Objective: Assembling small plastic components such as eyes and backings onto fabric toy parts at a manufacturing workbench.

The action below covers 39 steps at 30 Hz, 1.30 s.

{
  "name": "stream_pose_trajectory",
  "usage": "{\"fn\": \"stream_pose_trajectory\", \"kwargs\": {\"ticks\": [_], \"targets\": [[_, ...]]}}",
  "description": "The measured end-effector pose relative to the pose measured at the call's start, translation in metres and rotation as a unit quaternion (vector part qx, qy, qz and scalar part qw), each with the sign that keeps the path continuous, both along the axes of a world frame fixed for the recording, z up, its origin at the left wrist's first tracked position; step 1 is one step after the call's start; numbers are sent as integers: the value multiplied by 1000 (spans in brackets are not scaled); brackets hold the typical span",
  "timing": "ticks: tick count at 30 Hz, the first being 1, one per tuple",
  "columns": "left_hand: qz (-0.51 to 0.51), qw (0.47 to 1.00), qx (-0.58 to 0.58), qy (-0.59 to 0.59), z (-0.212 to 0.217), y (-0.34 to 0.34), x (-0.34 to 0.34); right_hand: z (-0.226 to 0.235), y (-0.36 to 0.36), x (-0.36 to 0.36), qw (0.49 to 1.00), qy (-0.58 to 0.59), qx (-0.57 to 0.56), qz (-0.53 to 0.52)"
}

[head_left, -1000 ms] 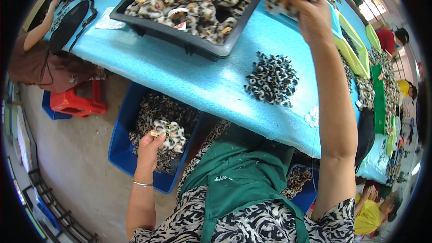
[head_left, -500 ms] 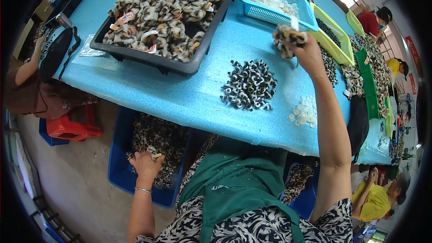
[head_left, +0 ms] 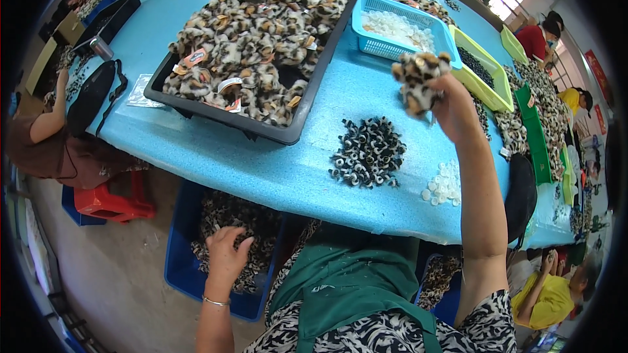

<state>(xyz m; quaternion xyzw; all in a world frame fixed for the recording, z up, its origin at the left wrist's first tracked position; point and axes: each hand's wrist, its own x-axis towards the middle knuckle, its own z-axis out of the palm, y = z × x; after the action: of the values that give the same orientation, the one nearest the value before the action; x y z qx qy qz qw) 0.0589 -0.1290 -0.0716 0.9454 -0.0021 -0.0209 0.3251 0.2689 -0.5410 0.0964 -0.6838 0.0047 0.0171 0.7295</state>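
Your right hand [head_left: 451, 101] is clamped on a leopard plush piece [head_left: 418, 78], raised over the table [head_left: 261, 157] near the blue basket [head_left: 399, 26]; your left hand [head_left: 226, 255] rests open-fingered on the pieces in the blue bin [head_left: 180, 274] below. You seem mid-transfer; next, judge a careful placement toward the black tray [head_left: 301, 121].
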Motion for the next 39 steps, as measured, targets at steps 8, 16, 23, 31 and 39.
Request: {"fn": "stream_pose_trajectory", "kwargs": {"ticks": [8, 16, 23, 31, 39], "targets": [[-142, 865, -473, -93, 102, -147, 47, -6, 32, -137, 988, 89, -22, 122], [-53, 710, -678, 180, 73, -191, 15, -54, 22, -226, 970, 178, 161, 38], [-237, 921, -299, -84, 74, -180, -10, -67, 19, -253, 980, 136, 133, 48], [-438, 851, -207, -204, 103, -187, -19, -75, 24, -260, 984, 99, 135, 56], [-250, 838, -473, 109, 71, -182, -15, -76, 23, -274, 997, 34, -55, 37]]}}
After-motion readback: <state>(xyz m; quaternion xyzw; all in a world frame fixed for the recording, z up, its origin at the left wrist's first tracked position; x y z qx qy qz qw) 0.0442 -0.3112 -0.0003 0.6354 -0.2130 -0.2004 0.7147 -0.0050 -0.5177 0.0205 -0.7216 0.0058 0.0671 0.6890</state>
